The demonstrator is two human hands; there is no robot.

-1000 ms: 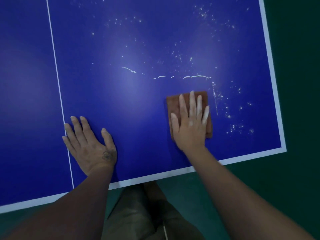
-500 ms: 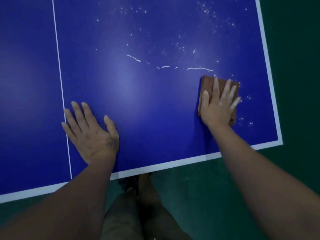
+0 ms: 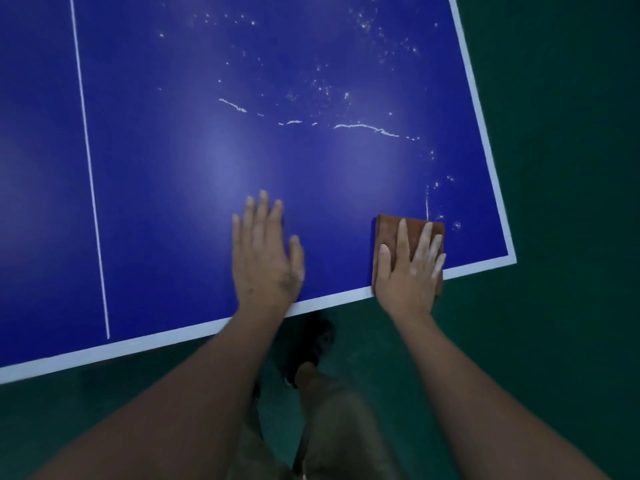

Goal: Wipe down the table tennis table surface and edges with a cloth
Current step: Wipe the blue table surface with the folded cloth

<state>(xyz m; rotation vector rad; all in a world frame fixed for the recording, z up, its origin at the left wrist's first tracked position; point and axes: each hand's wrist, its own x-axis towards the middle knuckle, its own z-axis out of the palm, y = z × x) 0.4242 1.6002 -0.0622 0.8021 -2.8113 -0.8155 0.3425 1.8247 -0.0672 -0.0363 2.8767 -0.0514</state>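
The right hand (image 3: 408, 271), grip wide and flat, has dragged the brown cloth (image 3: 389, 228) back to the near edge of the blue surface (image 3: 173, 174), by the right corner. The left hand (image 3: 265, 251) braces flat, grip wide. White residue (image 3: 363, 127) remains farther off.

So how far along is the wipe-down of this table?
Done, apparently: the blue surface around the flat left hand looks speck-free. In hand: the right hand presses the brown cloth across the near white edge. Left: the white streaks mid-table and the specks beyond them, toward the far right side.
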